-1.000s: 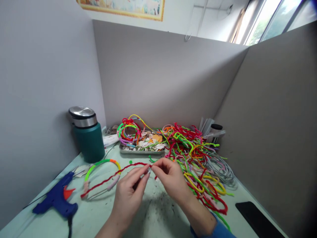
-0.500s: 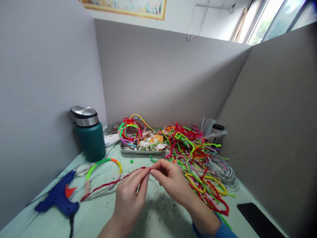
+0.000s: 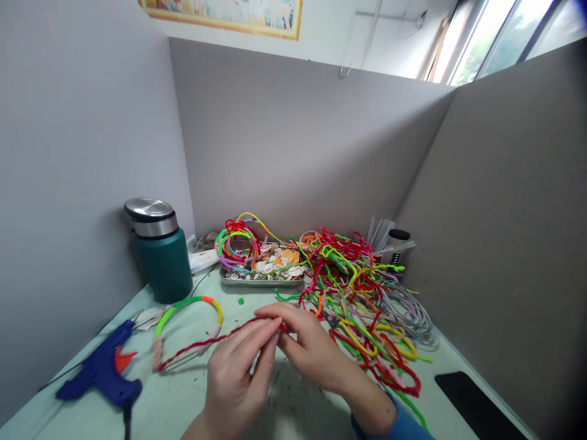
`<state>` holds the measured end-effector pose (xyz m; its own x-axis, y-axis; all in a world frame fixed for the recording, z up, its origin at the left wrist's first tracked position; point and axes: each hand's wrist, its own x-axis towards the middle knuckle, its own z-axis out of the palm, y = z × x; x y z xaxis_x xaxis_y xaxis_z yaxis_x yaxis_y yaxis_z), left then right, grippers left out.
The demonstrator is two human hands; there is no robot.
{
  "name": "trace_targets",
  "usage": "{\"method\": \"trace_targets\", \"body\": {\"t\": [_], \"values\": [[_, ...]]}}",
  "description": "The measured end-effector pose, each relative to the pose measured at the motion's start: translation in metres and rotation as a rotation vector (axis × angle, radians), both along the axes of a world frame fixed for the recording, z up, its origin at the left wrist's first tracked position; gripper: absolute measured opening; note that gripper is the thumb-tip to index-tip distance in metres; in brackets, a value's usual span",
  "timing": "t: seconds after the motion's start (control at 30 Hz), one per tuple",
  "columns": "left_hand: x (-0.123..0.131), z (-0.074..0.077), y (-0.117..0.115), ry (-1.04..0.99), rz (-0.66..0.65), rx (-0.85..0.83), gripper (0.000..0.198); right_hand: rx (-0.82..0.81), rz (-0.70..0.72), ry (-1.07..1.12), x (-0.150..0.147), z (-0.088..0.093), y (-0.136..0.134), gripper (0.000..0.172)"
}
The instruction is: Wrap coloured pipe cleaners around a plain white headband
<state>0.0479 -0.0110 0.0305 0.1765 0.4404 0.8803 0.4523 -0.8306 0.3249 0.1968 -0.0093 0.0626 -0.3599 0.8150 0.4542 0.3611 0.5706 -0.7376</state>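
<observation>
A thin red pipe cleaner (image 3: 202,343) runs from the left across the table up to my fingers, its free end near a hoop. My left hand (image 3: 243,373) pinches it between thumb and fingers. Close against it, my right hand (image 3: 309,345) is closed on the pipe cleaner's other end, where a small bent red bit shows between the fingertips. Part of that end is hidden by the fingers. Behind the red strand lies a hoop (image 3: 182,302) wrapped in green, yellow, orange and pale pink.
A blue glue gun (image 3: 103,370) lies at left before a teal bottle (image 3: 162,269). A metal tray (image 3: 261,283) holds flat pieces and coloured rings. Tangled pipe cleaners (image 3: 348,269) and grey wire (image 3: 413,315) fill the right. A black phone-like slab (image 3: 477,406) lies front right.
My right hand has turned, its fingers now reaching over the left fingertips. A bent red end shows between the hands. The view has shifted slightly.
</observation>
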Motion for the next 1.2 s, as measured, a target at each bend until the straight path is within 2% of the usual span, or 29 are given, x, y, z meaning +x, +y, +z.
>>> {"method": "trace_targets", "body": {"t": [0.13, 0.23, 0.4, 0.63, 0.8, 0.97, 1.1, 1.2], "values": [[0.001, 0.001, -0.003, -0.016, -0.03, -0.006, 0.031, -0.007, -0.12, 0.037, -0.001, -0.006, 0.002, 0.023], [0.0, 0.0, -0.003, -0.011, -0.043, -0.003, 0.032, -0.035, -0.198, 0.121, -0.001, -0.01, 0.004, 0.024], [0.0, 0.0, -0.002, -0.051, -0.05, -0.049, 0.031, -0.002, -0.132, -0.02, 0.001, -0.002, 0.002, 0.022], [-0.001, 0.004, 0.0, -0.193, 0.045, -0.254, 0.02, -0.087, -0.119, -0.207, 0.008, 0.02, -0.009, 0.022], [-0.002, 0.004, 0.005, -0.322, 0.062, -0.458, 0.016, -0.083, -0.203, -0.208, 0.01, 0.022, -0.012, 0.02], [-0.002, 0.004, 0.009, -0.432, 0.036, -0.697, 0.024, -0.073, -0.224, -0.191, 0.01, 0.023, -0.012, 0.022], [-0.003, -0.001, 0.011, -0.464, 0.029, -0.753, 0.026, -0.026, -0.168, -0.247, 0.004, 0.022, -0.016, 0.021], [-0.003, -0.003, 0.012, -0.472, 0.015, -0.747, 0.025, -0.05, -0.135, -0.222, 0.001, 0.023, -0.019, 0.02]]}}
